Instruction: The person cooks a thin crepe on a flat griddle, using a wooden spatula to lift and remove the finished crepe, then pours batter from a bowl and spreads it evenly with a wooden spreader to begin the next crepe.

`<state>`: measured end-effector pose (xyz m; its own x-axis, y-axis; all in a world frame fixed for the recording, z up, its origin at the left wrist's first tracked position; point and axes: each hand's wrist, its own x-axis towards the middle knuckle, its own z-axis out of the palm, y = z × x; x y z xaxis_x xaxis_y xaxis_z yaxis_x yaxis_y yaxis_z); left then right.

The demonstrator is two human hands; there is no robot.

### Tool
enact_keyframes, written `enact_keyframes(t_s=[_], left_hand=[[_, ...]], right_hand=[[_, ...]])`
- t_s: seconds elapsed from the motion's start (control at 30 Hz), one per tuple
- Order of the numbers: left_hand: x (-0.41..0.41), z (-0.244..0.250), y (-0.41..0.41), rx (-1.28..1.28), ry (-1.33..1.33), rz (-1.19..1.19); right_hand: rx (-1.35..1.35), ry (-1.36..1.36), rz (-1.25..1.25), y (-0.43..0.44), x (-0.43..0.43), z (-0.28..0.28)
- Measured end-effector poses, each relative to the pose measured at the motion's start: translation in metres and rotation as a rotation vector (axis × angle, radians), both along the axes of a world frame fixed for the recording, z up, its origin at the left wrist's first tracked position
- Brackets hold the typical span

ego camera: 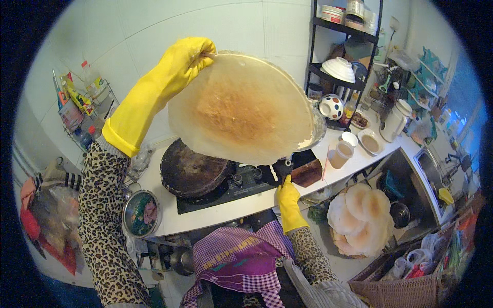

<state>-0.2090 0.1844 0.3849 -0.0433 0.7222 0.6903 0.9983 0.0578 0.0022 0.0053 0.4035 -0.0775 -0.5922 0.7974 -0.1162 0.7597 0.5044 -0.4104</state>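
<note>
My left hand [192,57], in a yellow rubber glove, is raised and pinches the upper edge of a large thin pancake [238,107]. The pancake hangs in front of me, pale at the rim and browned in the middle. Behind its right edge shows part of a round pan [319,125]; the pancake hides the rest. Low in the middle, my gloved right hand [289,196] grips a black pan handle [284,169]. To the left, a dark, worn round pan [194,167] rests on a black cooktop [215,200].
A metal bowl [156,221] holding a cloth stands left on the white counter [200,219]. A plastic tub [341,154] and a dish of brown batter or sauce [370,142] stand right. Several pancakes [362,219] lie below, near the sink [429,163] and a woven basket [400,292]. A black rack [346,29] stands behind.
</note>
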Motion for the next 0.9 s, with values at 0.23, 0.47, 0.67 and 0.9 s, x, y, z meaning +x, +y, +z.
enact_keyframes(t_s=[0.23, 0.47, 0.67, 0.9], left_hand=[[0.036, 0.006, 0.02, 0.008, -0.008, -0.075], [0.078, 0.014, 0.04, -0.088, -0.06, -0.203], [0.135, 0.007, 0.068, -0.181, 0.026, -0.353], [0.212, -0.006, 0.122, -0.171, 0.045, -0.566]], right_hand=[[0.064, -0.032, 0.169, -0.009, 0.002, 0.036], [-0.091, 1.1, 0.012, 0.082, 0.111, 0.122], [-0.216, 0.961, 0.478, 0.001, 0.212, 0.378], [-0.18, 0.451, 0.216, -0.021, 0.259, 0.445]])
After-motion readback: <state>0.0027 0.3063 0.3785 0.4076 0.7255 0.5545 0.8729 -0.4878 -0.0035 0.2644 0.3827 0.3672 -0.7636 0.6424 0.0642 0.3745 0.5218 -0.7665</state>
